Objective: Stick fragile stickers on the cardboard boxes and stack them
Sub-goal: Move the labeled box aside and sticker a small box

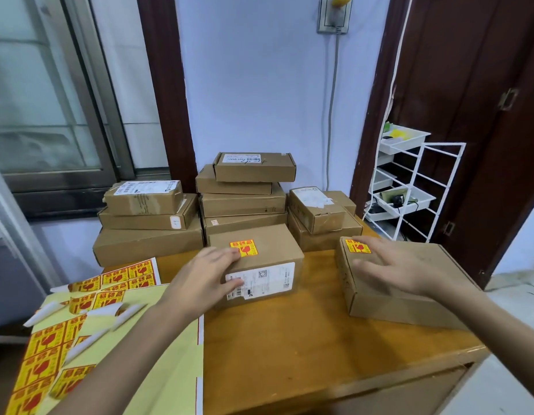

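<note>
place: probably a small home packing room | labelled cardboard boxes [243, 202] stacked at the far edge of the wooden table [289, 339] | fragile-sticker sheets [41, 348] on its left end | white tray rack [403, 139] to its right | window [44, 100] to its left

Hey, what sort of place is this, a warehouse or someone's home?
Probably a small home or back-room parcel packing spot: stacked cardboard boxes against the wall, sheets of fragile stickers on a wooden table, and a white wire rack beside a dark wooden door.
</note>
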